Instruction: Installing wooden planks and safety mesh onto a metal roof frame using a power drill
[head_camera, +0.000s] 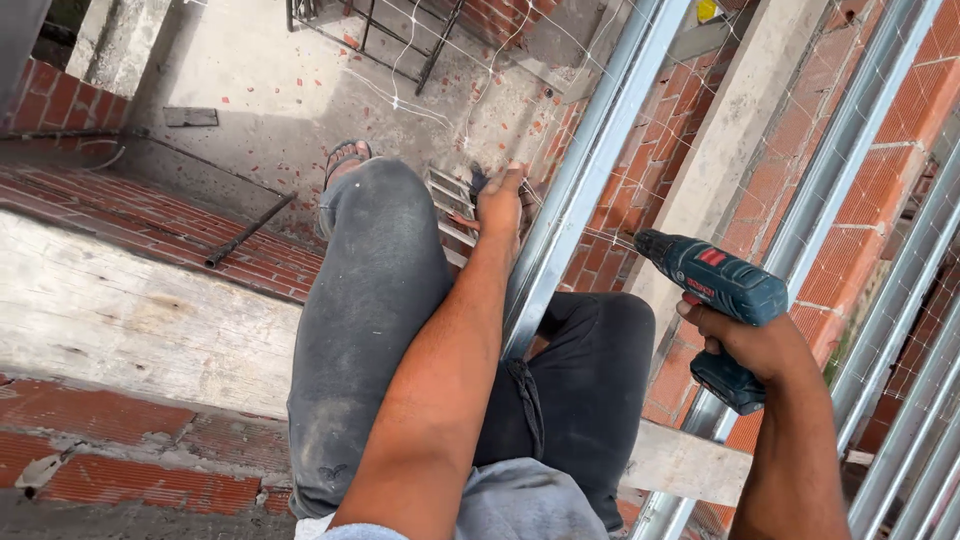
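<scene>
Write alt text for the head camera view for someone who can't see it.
Seen from above, a person's right hand holds a blue cordless drill beside a brick wall, while the left hand rests on a metal rail. Below are dark trousers, a sandalled foot and a concrete floor.

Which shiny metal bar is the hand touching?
The left hand rests on the metal bar nearest the knees, running up the middle. The others stand further right, behind the blue drill held in the right hand.

Dusty dark grey trousers (370, 330), flip-flop sandal (345, 155), bare forearms.
</scene>
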